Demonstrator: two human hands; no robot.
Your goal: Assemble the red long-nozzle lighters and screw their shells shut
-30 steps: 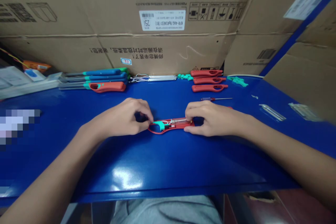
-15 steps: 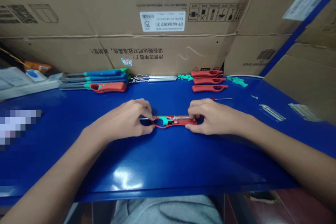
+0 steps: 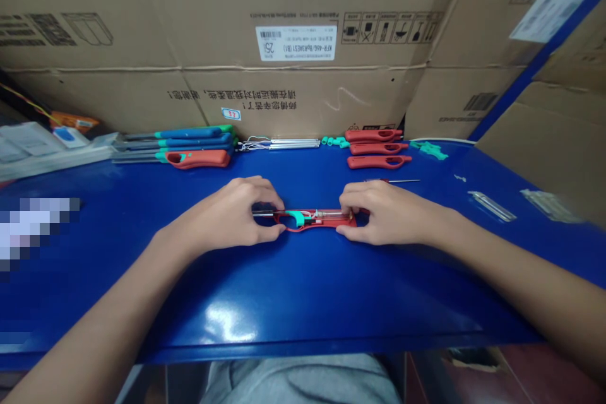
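I report from my remote view: the shell [image 3: 326, 223] lies open side up on the bench [image 3: 303, 293], directly between the two hands, its long axis running left to right, nearly in line with both. The left hand [image 3: 243, 211] is at its looped end, grip narrowed, thumb on the near edge and forefinger on the far edge. The right hand [image 3: 372, 211] has hold of the opposite end, grip likewise narrowed, fingers over the clear tube [image 3: 327, 214]. I find neither hand nearer; both touch the shell. The trigger [image 3: 297, 219] sits inside towards the left hand, and a rod [image 3: 263, 213] extends leftward beneath that palm. I cannot tell how firmly either grip presses.
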